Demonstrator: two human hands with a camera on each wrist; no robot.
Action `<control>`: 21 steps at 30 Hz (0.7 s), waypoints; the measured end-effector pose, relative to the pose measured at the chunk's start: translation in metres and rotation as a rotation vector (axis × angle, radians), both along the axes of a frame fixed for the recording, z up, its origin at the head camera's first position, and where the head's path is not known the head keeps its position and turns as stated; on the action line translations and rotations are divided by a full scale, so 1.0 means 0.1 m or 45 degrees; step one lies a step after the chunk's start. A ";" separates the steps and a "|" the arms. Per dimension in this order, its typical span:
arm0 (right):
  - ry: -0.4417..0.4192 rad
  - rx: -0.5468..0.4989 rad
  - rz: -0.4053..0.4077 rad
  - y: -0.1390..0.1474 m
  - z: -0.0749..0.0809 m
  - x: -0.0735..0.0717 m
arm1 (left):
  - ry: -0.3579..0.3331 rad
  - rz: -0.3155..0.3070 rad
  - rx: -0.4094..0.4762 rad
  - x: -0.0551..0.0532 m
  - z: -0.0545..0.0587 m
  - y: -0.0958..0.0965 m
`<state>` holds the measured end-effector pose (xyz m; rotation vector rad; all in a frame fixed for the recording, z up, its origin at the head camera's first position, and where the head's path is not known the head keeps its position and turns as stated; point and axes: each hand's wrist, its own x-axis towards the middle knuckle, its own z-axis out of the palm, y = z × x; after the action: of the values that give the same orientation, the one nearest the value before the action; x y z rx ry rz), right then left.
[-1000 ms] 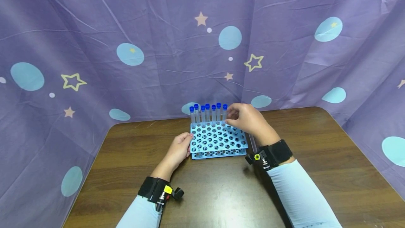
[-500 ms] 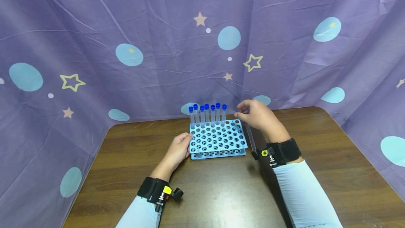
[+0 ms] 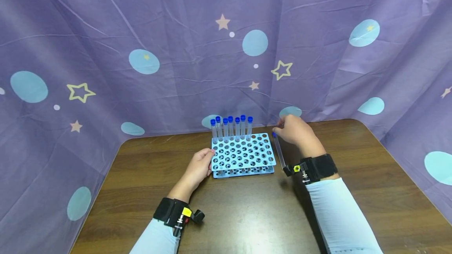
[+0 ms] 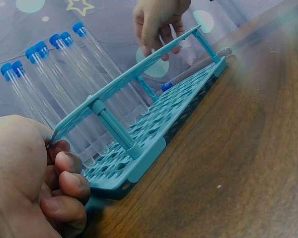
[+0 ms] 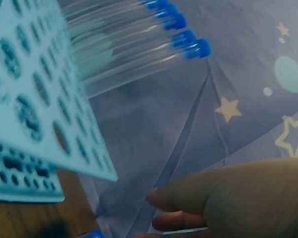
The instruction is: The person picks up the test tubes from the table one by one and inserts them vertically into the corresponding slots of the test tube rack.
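My left hand [image 3: 197, 167] grips the left end of a light-blue test tube rack [image 3: 243, 168], thumb at its upper plate and fingers curled below. Several clear test tubes [image 3: 237, 128] with blue caps stand upright along the rack's back rows. On the table to the rack's right lies one loose test tube [image 3: 279, 153], its blue cap [image 4: 167, 87] toward the back. Just over that cap is my right hand [image 3: 296, 130], fingers pointing down. The left wrist view shows the fingertips apart from the cap, and nothing is between thumb and fingers in the right wrist view [image 5: 238, 198].
The brown wooden table [image 3: 226, 214] ends at the back against a purple curtain [image 3: 197, 50] with stars and dots. A black wrist strap with a small camera [image 3: 316, 167] is on the right wrist, close to the loose tube's lower end.
My right hand has moved right, from beside the rightmost standing tube to over the loose tube's cap, which now shows. The left hand and rack have stayed put.
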<state>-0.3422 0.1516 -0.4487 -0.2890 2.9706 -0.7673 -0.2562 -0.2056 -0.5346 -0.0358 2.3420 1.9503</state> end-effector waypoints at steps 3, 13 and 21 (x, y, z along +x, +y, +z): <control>-0.043 0.054 -0.028 0.02 -0.05 -0.02 | -0.004 0.001 -0.001 0.00 0.00 0.00; -0.183 0.111 0.062 0.08 -0.20 -0.06 | 0.007 -0.003 -0.003 -0.01 -0.01 0.00; -0.238 0.090 0.071 0.08 -0.26 -0.07 | 0.015 -0.003 -0.001 0.00 -0.01 0.00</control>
<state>-0.3490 0.1599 -0.4743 -0.2784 2.7947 -0.6433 -0.2566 -0.2056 -0.5359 -0.0225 2.3489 1.9539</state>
